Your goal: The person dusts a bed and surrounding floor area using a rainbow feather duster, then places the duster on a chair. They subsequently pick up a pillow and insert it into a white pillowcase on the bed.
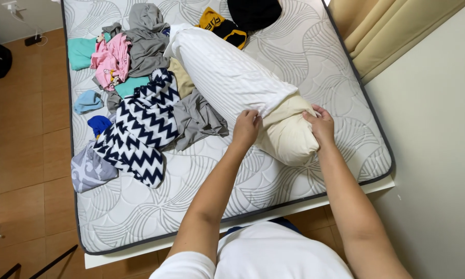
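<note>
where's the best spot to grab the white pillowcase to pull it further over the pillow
Probably at its open hem, one hand on each side. The white pillowcase ends in a loose edge around the cream pillow, whose near end still sticks out. The left hand and right hand are at that edge, coming from the near end.

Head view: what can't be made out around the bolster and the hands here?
- Bolster: all but its near end is hidden inside the white cover.
- Left hand, right hand: fingers curl into the cover's edge, so the grip is hidden.
- Clothes pile: garments overlap; lower ones are hidden.
- Black item: cut off by the top edge.
</note>
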